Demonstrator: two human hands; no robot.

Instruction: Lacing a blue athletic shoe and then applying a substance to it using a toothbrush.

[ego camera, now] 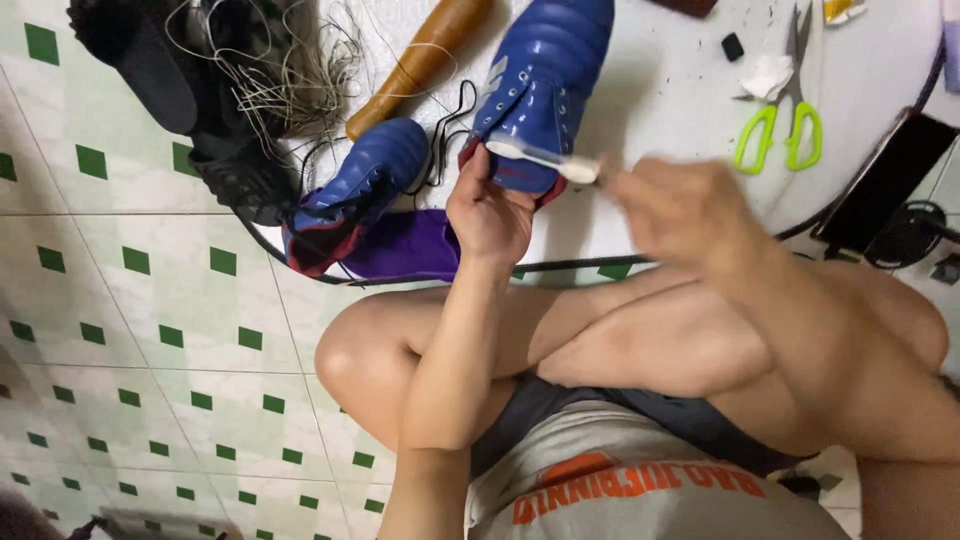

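Observation:
My left hand [487,210] grips the open heel end of a glossy blue boot [545,70] lying on a low white round table [690,90]. My right hand [675,205] is blurred and closed around a small white strip-like piece [545,158] that reaches across the boot's opening. A second blue boot [360,185] lies to the left on a purple cloth [405,255]. My bare knees are folded below both hands.
Green-handled scissors [785,125] and a scrap of white tissue [768,75] lie on the table at right. A wooden handle [425,55], tangled thread [290,80] and black shoes [150,60] sit at upper left. A dark phone [890,180] and a small fan [905,235] lie at right. The floor is white tile with green squares.

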